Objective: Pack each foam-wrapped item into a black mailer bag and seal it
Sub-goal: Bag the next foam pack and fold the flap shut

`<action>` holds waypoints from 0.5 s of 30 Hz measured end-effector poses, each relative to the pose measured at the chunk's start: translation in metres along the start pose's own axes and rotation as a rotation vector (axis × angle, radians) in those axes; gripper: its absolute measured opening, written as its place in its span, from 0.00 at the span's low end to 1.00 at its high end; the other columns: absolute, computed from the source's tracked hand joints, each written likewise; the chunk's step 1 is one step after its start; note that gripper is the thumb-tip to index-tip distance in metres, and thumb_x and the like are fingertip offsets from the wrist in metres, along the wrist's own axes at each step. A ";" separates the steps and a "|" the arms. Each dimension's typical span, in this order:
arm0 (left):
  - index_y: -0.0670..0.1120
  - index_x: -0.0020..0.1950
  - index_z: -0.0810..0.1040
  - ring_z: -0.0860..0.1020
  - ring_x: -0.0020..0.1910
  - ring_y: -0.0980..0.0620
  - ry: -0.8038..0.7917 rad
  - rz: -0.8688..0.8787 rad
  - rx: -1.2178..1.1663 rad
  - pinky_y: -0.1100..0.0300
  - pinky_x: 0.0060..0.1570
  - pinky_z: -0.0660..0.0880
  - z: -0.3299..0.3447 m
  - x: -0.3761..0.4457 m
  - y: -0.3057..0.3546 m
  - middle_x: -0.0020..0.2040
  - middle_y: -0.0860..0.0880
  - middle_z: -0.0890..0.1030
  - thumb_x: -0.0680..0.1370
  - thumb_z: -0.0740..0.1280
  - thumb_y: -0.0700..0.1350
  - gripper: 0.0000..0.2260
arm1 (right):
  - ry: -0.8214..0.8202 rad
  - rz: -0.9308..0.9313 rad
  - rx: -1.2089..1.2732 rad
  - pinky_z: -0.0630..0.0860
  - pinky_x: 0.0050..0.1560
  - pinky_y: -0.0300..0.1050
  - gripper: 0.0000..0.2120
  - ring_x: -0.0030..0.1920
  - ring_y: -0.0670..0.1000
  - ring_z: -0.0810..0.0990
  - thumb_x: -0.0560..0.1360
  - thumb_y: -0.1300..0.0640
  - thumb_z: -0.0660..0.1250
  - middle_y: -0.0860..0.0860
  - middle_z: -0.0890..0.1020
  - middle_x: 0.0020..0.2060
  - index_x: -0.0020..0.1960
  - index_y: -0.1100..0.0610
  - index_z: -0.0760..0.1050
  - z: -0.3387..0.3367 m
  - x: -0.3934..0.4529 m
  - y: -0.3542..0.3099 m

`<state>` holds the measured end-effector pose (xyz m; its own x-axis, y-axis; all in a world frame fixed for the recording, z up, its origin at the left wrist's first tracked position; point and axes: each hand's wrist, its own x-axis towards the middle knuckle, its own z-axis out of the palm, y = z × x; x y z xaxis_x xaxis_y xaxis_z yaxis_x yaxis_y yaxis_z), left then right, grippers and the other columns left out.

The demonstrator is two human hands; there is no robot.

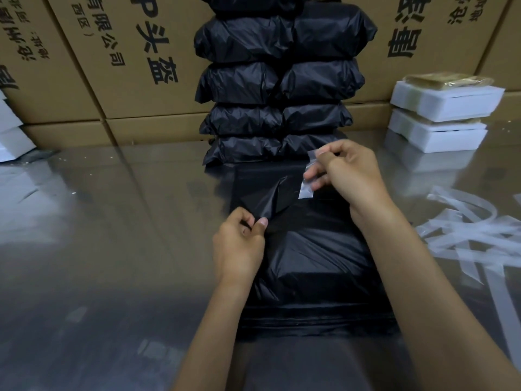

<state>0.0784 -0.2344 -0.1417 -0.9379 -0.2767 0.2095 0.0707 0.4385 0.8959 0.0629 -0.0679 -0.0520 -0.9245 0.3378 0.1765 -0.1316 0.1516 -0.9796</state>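
Black mailer bag (310, 263) contents hidden; left hand (239, 246) pinches flap (267, 198), right hand (346, 170) pinches liner strip (306, 190).

Printed cardboard boxes (118, 60) behind; clear peeled strips (462, 230) on the glossy table (98, 221).

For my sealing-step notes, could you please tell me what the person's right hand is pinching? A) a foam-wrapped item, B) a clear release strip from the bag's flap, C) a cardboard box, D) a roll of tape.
B: the right hand pinches a clear strip rising off the flap of the black mailer bag, while the left hand pinches the flap's edge.
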 end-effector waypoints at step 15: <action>0.52 0.34 0.73 0.69 0.27 0.58 -0.281 0.052 0.273 0.68 0.25 0.62 0.003 -0.007 -0.003 0.26 0.55 0.72 0.77 0.64 0.34 0.16 | 0.057 0.029 -0.050 0.82 0.48 0.41 0.09 0.43 0.55 0.87 0.81 0.66 0.61 0.57 0.87 0.41 0.45 0.58 0.75 -0.061 0.016 0.013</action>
<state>0.0833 -0.2315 -0.1475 -0.9946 -0.0196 0.1023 0.0631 0.6675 0.7419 0.0684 -0.0035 -0.0563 -0.9056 0.3952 0.1542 -0.0853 0.1864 -0.9788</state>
